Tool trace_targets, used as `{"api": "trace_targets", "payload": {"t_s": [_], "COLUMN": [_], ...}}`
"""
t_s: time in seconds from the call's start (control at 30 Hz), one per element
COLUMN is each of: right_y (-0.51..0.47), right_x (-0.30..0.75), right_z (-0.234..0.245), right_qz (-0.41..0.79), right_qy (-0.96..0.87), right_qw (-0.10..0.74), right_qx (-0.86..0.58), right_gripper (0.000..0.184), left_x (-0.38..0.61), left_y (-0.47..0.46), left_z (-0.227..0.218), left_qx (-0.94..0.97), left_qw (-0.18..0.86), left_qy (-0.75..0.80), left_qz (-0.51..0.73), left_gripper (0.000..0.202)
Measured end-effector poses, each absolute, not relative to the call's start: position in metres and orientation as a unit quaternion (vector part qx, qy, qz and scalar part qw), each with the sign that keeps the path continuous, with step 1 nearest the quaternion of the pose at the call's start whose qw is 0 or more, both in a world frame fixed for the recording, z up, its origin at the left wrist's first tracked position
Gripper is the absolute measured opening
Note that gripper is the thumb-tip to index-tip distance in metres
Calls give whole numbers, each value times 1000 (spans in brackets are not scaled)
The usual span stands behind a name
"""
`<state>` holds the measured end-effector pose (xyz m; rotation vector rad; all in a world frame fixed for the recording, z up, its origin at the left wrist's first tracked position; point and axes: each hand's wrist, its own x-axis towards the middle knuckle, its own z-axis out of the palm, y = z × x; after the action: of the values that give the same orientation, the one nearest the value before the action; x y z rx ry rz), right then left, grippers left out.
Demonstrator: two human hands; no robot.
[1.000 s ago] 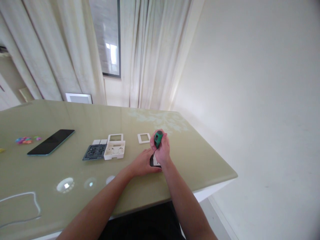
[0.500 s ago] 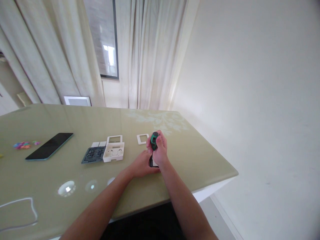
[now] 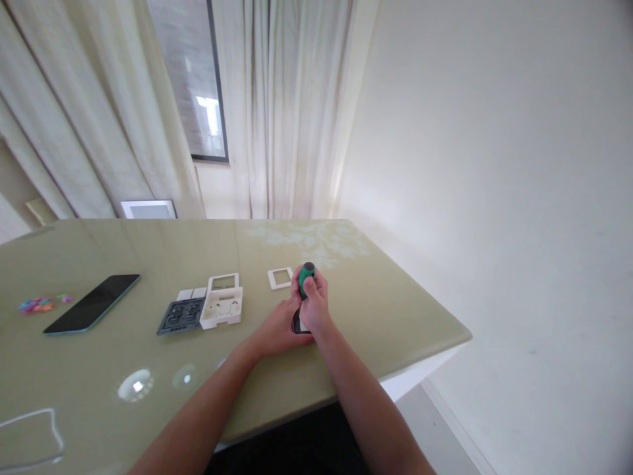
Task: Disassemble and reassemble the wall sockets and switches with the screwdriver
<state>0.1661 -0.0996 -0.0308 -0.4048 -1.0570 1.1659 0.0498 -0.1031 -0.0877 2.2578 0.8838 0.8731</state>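
My right hand (image 3: 314,305) is wrapped round the green handle of a screwdriver (image 3: 307,277), which stands nearly upright with its dark end cap on top. Below the fist, the shaft and tip are hidden. My left hand (image 3: 277,328) is closed round a small black-edged part with a white face (image 3: 298,323), held low at the table; my fingers and the right hand cover most of it. Just beyond the hands lies a flat white square frame (image 3: 279,278).
Left of the hands sit an open white box (image 3: 222,309), another white frame (image 3: 223,282), a dark grey moulded plate (image 3: 180,316) and small white plates (image 3: 192,293). Farther left are a black-screened tablet (image 3: 93,305), small colourful pieces (image 3: 37,305) and a white cable (image 3: 30,415). A wall (image 3: 494,165) rises at right.
The screwdriver handle has turned in my right hand, showing more green and less of its dark marking. Both hands stay in about the same place, while the view has shifted slightly.
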Motion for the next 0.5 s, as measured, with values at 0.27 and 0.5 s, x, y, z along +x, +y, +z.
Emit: {"api": "trace_targets", "payload": {"t_s": [0.27, 0.5], "right_y": [-95, -95], "right_x": [166, 164], "right_z": [-32, -29], "right_qz": [544, 572], "right_qy": [-456, -464], "right_qw": [682, 652], "right_qx": [-177, -180], "right_gripper": [62, 69], "left_x": [49, 51], "left_y": [-105, -106], "left_z": [-83, -79], "left_qx": [849, 847], "left_qw": [274, 290], "left_qy": [322, 321], "left_qz": [315, 310], "left_gripper": [39, 35]}}
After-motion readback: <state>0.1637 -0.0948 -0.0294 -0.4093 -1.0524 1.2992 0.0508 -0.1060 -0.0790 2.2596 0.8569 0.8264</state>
